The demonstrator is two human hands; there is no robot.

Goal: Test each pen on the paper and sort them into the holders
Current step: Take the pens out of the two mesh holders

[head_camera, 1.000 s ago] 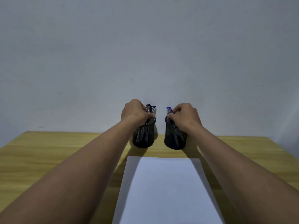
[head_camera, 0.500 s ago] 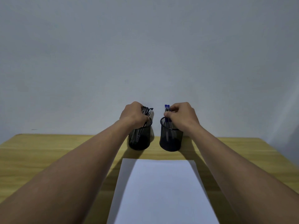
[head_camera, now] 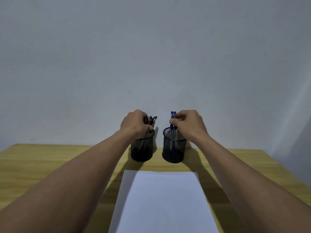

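Note:
Two black mesh holders stand side by side at the back of the wooden table. My left hand (head_camera: 134, 124) grips a bunch of black pens (head_camera: 151, 120) over the left holder (head_camera: 142, 150). My right hand (head_camera: 190, 123) pinches two blue-capped pens (head_camera: 173, 115) that stand upright in the right holder (head_camera: 174, 148). A blank white sheet of paper (head_camera: 165, 202) lies in front of the holders, between my forearms.
The wooden table (head_camera: 50, 158) ends at a plain grey wall (head_camera: 151, 56) just behind the holders. Its right edge runs diagonally at the far right.
Both holders now stand upright where they leaned a second ago. My hands keep their hold on the pens, and the pens stand a little higher out of the holders.

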